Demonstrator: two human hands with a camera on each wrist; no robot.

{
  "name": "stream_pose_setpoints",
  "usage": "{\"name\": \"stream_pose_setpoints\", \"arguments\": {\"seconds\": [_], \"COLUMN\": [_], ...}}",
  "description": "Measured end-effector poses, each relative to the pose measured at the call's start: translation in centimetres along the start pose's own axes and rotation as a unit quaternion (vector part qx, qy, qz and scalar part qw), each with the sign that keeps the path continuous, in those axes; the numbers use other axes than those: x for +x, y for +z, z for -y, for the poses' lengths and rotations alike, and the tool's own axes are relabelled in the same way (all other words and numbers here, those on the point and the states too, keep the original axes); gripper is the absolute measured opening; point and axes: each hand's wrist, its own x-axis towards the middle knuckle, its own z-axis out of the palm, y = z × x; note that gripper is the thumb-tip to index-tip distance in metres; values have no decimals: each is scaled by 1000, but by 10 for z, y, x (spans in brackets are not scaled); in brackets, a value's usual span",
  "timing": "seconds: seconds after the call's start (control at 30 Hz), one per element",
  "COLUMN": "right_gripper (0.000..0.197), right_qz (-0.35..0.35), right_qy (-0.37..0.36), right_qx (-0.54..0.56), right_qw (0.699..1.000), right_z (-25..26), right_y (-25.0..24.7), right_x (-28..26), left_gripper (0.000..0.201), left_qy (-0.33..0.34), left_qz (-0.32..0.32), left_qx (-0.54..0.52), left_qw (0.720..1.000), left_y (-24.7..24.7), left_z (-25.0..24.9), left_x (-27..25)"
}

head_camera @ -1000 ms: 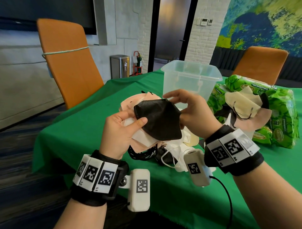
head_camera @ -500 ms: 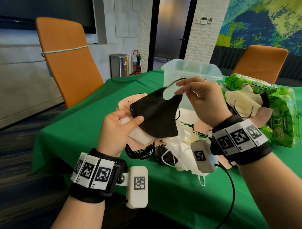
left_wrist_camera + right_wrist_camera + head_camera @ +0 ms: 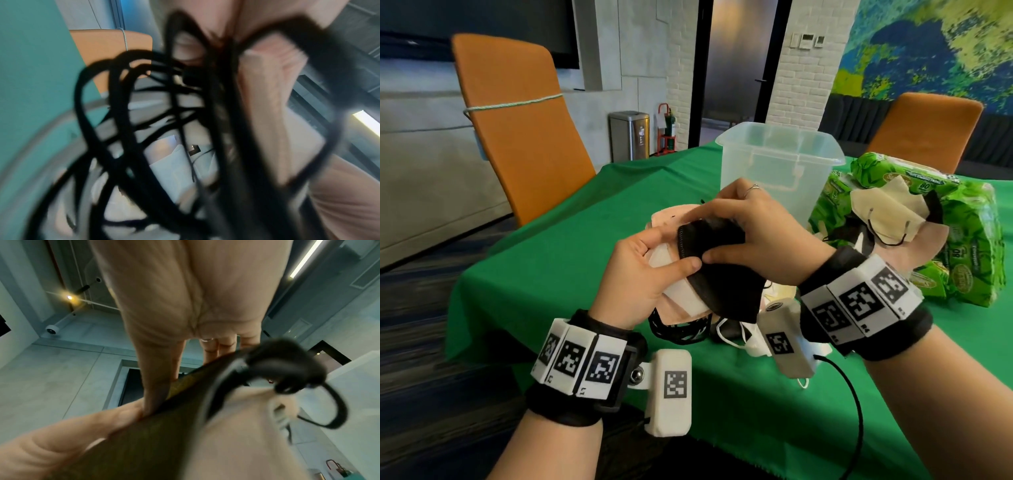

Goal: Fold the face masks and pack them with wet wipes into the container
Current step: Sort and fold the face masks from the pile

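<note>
Both hands grasping one black face mask (image 3: 717, 270) above the green table (image 3: 558, 260): folding in progress.

We see the left hand (image 3: 643, 274) pinch the mask's near edge, thumb on top, against a small stack of white and pink masks (image 3: 681, 296) held beneath it, while the right hand (image 3: 760, 236) curls over the far half with thumb and fingers closed on the fabric. We judge this the folding step; next, we would press the halves flat and carry the stack to the clear container (image 3: 780, 168), just behind the hands, beside the wet wipes (image 3: 969, 240), which are not yet packed.
</note>
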Motion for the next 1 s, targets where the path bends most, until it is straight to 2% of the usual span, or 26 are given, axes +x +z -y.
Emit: {"name": "stream_pose_setpoints", "arguments": {"seconds": [0.1,0.17,0.27,0.33,0.5,0.6,0.7,0.83,1.0], "right_gripper": [41,31,19,19,38,34,33,33,21], "right_qz": [-25,-53,-69,-69,-35,21,55,41,8], "right_qy": [10,3,-17,-8,-1,-8,-31,-46,-41], "right_qx": [20,38,51,63,104,113,60,-8,18], "right_qw": [999,998,996,996,994,993,996,998,999], "right_z": [-3,-7,-11,-17,-29,-24,-14,-5,-6], "right_y": [1,0,-1,-4,-19,-25,-21,-13,-10], "right_x": [1,1,-2,-5,-10,-10,-5,2,6], "left_gripper": [40,44,41,41,46,47,46,50,49], "left_qy": [-2,4,11,13,25,30,32,33,45], "left_qz": [8,5,-4,-6,-2,-5,-2,2,13], "left_qx": [0,4,15,13,18,25,24,15,24], "left_qw": [1000,1000,1000,1000,1000,999,999,999,999], "left_y": [-1,-3,-3,-4,-7,-7,-3,-2,-3], "left_z": [1,1,1,0,0,2,2,3,0], "left_x": [-1,-2,-2,-2,-2,-1,0,-1,-3]}}
